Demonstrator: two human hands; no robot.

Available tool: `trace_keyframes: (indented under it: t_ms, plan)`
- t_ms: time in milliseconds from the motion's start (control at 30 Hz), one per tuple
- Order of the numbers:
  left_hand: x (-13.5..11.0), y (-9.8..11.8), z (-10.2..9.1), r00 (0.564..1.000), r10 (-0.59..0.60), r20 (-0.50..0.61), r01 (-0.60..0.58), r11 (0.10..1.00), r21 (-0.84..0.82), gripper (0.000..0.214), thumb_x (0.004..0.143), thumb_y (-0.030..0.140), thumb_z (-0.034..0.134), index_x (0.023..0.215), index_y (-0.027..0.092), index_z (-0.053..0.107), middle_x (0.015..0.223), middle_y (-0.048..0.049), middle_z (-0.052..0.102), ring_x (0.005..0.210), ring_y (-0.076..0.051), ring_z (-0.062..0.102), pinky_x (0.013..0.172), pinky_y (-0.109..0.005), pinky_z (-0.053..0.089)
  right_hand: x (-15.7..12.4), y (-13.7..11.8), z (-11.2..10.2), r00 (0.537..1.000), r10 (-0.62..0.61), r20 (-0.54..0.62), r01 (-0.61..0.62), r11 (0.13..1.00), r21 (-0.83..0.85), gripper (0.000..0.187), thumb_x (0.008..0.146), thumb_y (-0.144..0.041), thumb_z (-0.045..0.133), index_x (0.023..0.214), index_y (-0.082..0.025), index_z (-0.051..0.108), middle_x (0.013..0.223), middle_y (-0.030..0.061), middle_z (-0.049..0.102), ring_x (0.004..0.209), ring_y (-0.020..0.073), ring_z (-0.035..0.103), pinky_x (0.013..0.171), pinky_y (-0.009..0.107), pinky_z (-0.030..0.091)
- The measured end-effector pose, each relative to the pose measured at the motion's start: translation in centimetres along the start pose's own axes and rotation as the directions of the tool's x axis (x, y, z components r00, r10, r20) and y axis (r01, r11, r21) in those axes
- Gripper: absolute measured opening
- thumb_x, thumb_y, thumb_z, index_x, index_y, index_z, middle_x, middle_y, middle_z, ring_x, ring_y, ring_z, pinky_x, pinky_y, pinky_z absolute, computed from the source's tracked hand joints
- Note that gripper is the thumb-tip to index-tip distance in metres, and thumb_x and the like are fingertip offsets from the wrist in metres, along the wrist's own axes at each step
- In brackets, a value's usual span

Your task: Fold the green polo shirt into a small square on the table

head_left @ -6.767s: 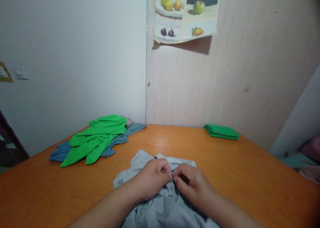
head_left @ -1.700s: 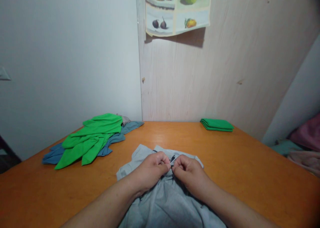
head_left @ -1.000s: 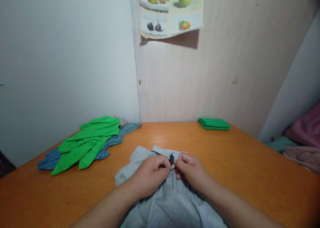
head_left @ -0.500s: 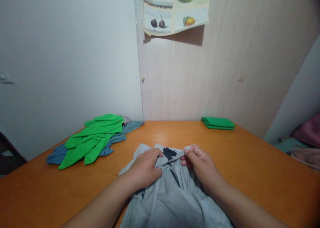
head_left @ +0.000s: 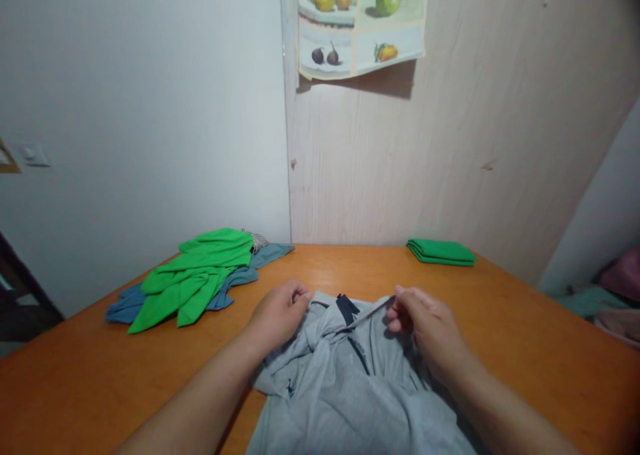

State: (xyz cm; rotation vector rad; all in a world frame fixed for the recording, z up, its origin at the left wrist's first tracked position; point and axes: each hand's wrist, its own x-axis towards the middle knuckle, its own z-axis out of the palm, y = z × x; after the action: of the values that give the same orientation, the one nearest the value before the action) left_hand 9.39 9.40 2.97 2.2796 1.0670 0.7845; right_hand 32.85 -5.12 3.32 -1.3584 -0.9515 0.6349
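A grey polo shirt (head_left: 345, 388) with dark trim at the collar lies crumpled on the orange table (head_left: 525, 348) in front of me. My left hand (head_left: 277, 315) is closed on the left side of its collar. My right hand (head_left: 427, 325) pinches the right side of the collar, and the fabric edge stretches taut between the two hands. A dark tag or collar lining (head_left: 346, 308) shows in the gap between them.
A loose pile of green cloth (head_left: 193, 275) over blue cloth (head_left: 123, 305) lies at the back left. A folded green cloth (head_left: 443, 252) sits at the back right by the wooden wall. A fruit poster (head_left: 360, 25) hangs above. Pink and teal fabric (head_left: 617, 292) lies off the table's right.
My hands were pinched close together at the middle of the collar. They have since moved apart, spreading the collar open and baring the dark inner lining.
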Motion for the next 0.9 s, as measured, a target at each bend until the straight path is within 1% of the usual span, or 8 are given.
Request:
trace_keyframes:
  t_ms: [133, 267, 467, 567, 633, 700, 767, 900]
  plan:
    - [0.6, -1.6, -0.7, 0.995, -0.055, -0.081, 0.07, 0.977, 0.201, 0.018, 0.091, 0.032, 0.051, 0.098, 0.02, 0.061, 0.097, -0.0059, 0.068, 0.088, -0.02, 0.061, 0.073, -0.028, 0.042, 1.0, -0.5, -2.0, 0.991, -0.051, -0.124, 0.04, 0.996, -0.085, 0.035, 0.087, -0.053, 0.058, 0.071, -0.022, 0.057, 0.062, -0.0008, 0.057, 0.051, 0.0123, 0.048, 0.049, 0.025, 0.035]
    - [0.8, -2.8, -0.6, 0.993, -0.117, -0.005, 0.109, 0.909, 0.402, 0.031, 0.086, 0.038, 0.059, 0.109, 0.017, 0.063, 0.115, -0.014, 0.067, 0.106, -0.029, 0.06, 0.088, -0.036, 0.042, 2.9, 0.7, -4.2, 0.976, -0.113, -0.186, 0.064, 0.965, -0.253, 0.029, 0.08, -0.05, 0.062, 0.076, -0.022, 0.06, 0.063, -0.0015, 0.057, 0.055, 0.0142, 0.051, 0.053, 0.026, 0.038]
    - [1.2, -3.8, -0.2, 0.992, -0.118, 0.045, 0.092, 0.919, 0.384, 0.042, 0.077, 0.039, 0.067, 0.114, 0.017, 0.065, 0.119, -0.0151, 0.067, 0.11, -0.031, 0.059, 0.091, -0.034, 0.041, 4.2, 3.9, -5.7, 0.999, -0.008, 0.037, 0.025, 0.863, -0.505, 0.035, 0.067, -0.044, 0.076, 0.088, -0.018, 0.068, 0.071, 0.0027, 0.067, 0.062, 0.017, 0.058, 0.056, 0.027, 0.039]
    - [1.3, -3.9, -0.1, 0.992, -0.107, 0.061, 0.085, 0.953, 0.292, 0.03, 0.074, 0.026, 0.064, 0.104, 0.02, 0.068, 0.107, -0.0086, 0.071, 0.099, -0.025, 0.063, 0.081, -0.029, 0.043, 3.8, 4.5, -5.7, 0.97, 0.104, 0.22, 0.051, 0.797, -0.602, 0.033, 0.071, -0.04, 0.072, 0.095, -0.017, 0.069, 0.079, 0.0039, 0.07, 0.064, 0.0158, 0.06, 0.054, 0.024, 0.036]
    - [1.4, -3.8, -0.1, 0.992, -0.112, 0.051, 0.097, 0.969, 0.228, 0.023, 0.073, 0.021, 0.06, 0.094, 0.021, 0.069, 0.096, -0.0049, 0.072, 0.089, -0.022, 0.064, 0.073, -0.027, 0.042, 3.6, 4.6, -5.6, 0.938, 0.174, 0.299, 0.072, 0.747, -0.661, 0.024, 0.072, -0.035, 0.069, 0.088, -0.018, 0.068, 0.076, 0.0023, 0.07, 0.064, 0.0148, 0.059, 0.052, 0.023, 0.033]
    - [1.6, -3.6, -0.3, 0.994, -0.105, -0.03, 0.109, 0.982, 0.153, 0.018, 0.073, 0.02, 0.057, 0.087, 0.021, 0.069, 0.086, -0.0029, 0.071, 0.081, -0.02, 0.062, 0.067, -0.026, 0.041, 3.6, 4.7, -5.6, 0.927, 0.21, 0.31, 0.076, 0.705, -0.705, 0.014, 0.071, -0.031, 0.066, 0.077, -0.018, 0.066, 0.068, -0.0001, 0.065, 0.06, 0.0134, 0.056, 0.05, 0.022, 0.03]
    - [1.8, -3.2, -0.7, 0.98, -0.094, -0.173, 0.104, 0.993, 0.053, 0.015, 0.074, 0.022, 0.056, 0.083, 0.02, 0.068, 0.079, -0.0016, 0.068, 0.074, -0.019, 0.06, 0.063, -0.025, 0.039, 3.9, 4.6, -5.6, 0.945, 0.175, 0.277, 0.072, 0.713, -0.698, 0.011, 0.07, -0.03, 0.063, 0.067, -0.02, 0.06, 0.059, -0.0024, 0.058, 0.056, 0.0121, 0.05, 0.048, 0.022, 0.028]
    - [2.1, -2.8, -2.1, 0.873, -0.204, -0.443, 0.111, 0.968, -0.227, 0.02, 0.073, 0.03, 0.059, 0.087, 0.019, 0.068, 0.07, 0.0007, 0.063, 0.063, -0.017, 0.054, 0.057, -0.024, 0.037, 4.5, 3.4, -5.8, 0.996, -0.022, 0.083, 0.062, 0.849, -0.525, 0.02, 0.073, -0.037, 0.059, 0.061, -0.022, 0.052, 0.055, -0.0036, 0.048, 0.053, 0.0122, 0.044, 0.049, 0.023, 0.03]
